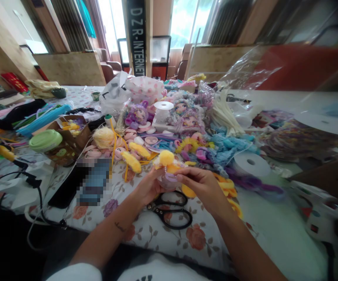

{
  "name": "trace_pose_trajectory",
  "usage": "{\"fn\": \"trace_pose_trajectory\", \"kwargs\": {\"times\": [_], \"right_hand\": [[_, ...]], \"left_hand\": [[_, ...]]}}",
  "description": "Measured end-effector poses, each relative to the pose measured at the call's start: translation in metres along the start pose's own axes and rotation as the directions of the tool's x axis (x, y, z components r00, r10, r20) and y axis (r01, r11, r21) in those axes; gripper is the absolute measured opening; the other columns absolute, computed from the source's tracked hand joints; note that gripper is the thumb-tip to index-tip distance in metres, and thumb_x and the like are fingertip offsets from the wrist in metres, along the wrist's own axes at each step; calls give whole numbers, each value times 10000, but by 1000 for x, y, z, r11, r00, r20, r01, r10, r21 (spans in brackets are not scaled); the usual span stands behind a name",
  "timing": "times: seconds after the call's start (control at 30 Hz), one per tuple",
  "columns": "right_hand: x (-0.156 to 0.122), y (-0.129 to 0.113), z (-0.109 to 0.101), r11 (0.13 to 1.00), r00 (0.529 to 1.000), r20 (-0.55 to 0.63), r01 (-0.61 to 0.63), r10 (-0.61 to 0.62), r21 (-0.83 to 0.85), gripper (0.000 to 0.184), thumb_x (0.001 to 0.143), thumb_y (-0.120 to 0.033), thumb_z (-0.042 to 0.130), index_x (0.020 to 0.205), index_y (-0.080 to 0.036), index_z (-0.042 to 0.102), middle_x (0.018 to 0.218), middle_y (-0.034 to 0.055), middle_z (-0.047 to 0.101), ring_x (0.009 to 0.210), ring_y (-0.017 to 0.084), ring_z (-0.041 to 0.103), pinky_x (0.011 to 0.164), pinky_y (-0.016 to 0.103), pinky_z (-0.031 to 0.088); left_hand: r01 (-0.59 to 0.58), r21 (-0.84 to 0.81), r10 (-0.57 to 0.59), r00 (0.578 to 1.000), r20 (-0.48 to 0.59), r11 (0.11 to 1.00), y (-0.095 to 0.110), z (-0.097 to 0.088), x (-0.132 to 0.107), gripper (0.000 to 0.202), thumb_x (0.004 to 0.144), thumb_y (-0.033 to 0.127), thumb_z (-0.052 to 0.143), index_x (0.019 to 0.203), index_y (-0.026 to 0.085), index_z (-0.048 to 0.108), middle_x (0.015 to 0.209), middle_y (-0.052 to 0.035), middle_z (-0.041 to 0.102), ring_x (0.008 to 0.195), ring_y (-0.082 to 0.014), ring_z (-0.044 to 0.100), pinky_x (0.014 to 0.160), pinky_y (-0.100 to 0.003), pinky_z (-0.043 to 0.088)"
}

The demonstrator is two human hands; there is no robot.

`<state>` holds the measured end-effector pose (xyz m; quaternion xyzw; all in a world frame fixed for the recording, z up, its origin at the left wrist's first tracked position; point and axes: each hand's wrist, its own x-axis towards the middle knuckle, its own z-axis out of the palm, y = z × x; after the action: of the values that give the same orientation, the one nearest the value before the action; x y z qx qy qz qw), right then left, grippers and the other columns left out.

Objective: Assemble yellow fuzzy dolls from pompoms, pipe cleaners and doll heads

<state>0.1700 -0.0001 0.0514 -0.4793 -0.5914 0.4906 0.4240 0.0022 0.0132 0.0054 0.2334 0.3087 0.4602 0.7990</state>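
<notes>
Between my two hands is a small craft piece [167, 159] with a fluffy yellow pompom on top, a string of white beads and a lilac band. My left hand [149, 186] is closed around its left side. From the right, my right hand [200, 185] pinches at the edge of the lilac band with thumb and forefinger; the exact grip is partly hidden. Just below the hands, black-handled scissors [173, 210] lie on the flowered tablecloth [145, 234], their blades hidden by my left wrist. Yellow fuzzy strips [135, 158] lie beyond the left hand.
Doll heads [139, 114], ribbon and a white spool [163, 106] are heaped behind. Another white spool [251, 164] lies at right near blue mesh [230, 146]. At left are a phone [94, 183], a green-lidded cup [46, 141], cables and a yellow-handled tool [6, 153]. A white glue gun [318, 210] is at far right.
</notes>
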Motion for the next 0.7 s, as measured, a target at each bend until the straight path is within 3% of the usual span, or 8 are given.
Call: {"fn": "trace_pose_trajectory", "kwargs": {"times": [0.2,0.43,0.57,0.7], "right_hand": [[-1,5,2,999,1000,4,28,-28,-18,183,748,-357,691,789,-182,725,722,20,707,661,161,625,590,246,476],[0,9,5,994,997,-18,78,-80,-77,206,743,-358,683,791,-162,722,747,57,718,696,196,638,623,280,490],[-3,8,7,986,992,-68,93,-103,-140,187,739,-342,674,782,-165,715,733,46,707,672,186,627,609,269,482],[-6,3,7,966,986,-59,140,-156,-215,142,756,-305,646,759,-172,696,700,24,675,649,170,602,590,252,465]], "left_hand": [[11,-40,-11,1000,8,999,-1,-1,0,315,792,266,606,1085,162,555,929,-79,697,766,-202,672,678,-338,554],[46,-71,-41,996,78,996,0,-3,0,304,815,293,528,1050,115,601,885,-103,702,794,-218,663,750,-371,534],[36,-112,-22,992,127,993,0,-5,-1,315,782,295,562,1044,122,589,867,-85,695,760,-205,652,712,-349,531],[49,-147,-23,985,172,988,0,-8,-1,350,721,200,608,1063,142,562,869,-58,687,740,-186,643,713,-328,519]]}}
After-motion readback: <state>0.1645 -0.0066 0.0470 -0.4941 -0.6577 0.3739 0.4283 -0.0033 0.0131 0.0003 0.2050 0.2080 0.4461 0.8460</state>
